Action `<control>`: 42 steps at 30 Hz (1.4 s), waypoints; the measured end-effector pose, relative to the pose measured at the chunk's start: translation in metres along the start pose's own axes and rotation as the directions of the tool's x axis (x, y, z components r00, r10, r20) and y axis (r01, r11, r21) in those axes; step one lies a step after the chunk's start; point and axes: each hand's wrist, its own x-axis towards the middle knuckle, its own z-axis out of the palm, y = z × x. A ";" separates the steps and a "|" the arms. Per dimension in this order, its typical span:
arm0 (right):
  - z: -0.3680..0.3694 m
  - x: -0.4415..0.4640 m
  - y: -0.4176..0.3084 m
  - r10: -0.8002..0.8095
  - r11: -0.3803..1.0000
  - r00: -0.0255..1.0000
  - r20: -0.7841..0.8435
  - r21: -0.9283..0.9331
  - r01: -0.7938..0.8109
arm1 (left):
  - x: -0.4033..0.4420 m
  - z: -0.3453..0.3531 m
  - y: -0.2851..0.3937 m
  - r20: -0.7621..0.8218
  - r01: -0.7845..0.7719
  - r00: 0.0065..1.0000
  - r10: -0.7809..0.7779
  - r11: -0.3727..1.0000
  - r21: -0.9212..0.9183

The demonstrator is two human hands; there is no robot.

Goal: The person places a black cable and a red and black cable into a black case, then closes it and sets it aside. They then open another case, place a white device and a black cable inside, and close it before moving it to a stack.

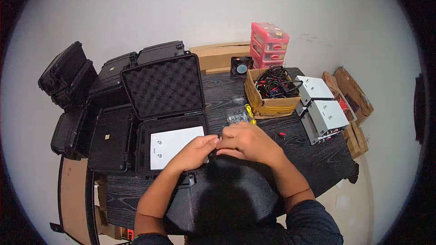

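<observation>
My left hand (pixel 196 153) is closed, thumb and fingers pinched at the right edge of an open black hard case (pixel 163 88). Close beside it, my right hand (pixel 246 141) has its fingers curled toward the left fingertips. Something small and dark shows between the two hands, too hidden to name. Inside the case's foam lies a white box (pixel 175 147) with two round silver fittings on its face. The raised lid is lined with dark egg-crate foam. A clear bag of small metal parts (pixel 236 116) sits just beyond my right hand.
A cardboard box of tangled black cables (pixel 274 107) stands behind, near pink drawers (pixel 269 41) and a black fan (pixel 241 66). White boxes (pixel 328 113) are on the right. Several closed black cases (pixel 110 138) crowd the left. A small red piece (pixel 282 134) lies on the dark table (pixel 313 156).
</observation>
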 end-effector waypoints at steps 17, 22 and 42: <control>0.042 0.000 0.055 0.261 0.774 0.960 -0.099 0.616 -0.147 | -0.003 0.001 0.010 0.189 0.018 0.980 0.061 0.920 -0.391; 0.064 0.002 0.049 0.336 0.735 0.942 -0.004 0.627 -0.260 | -0.003 0.004 0.006 0.078 -0.118 0.981 0.177 0.867 -0.484; 0.029 0.000 -0.012 0.345 0.922 0.910 0.228 0.102 -0.375 | 0.013 0.005 -0.003 -0.389 -0.380 0.853 0.349 0.925 -0.005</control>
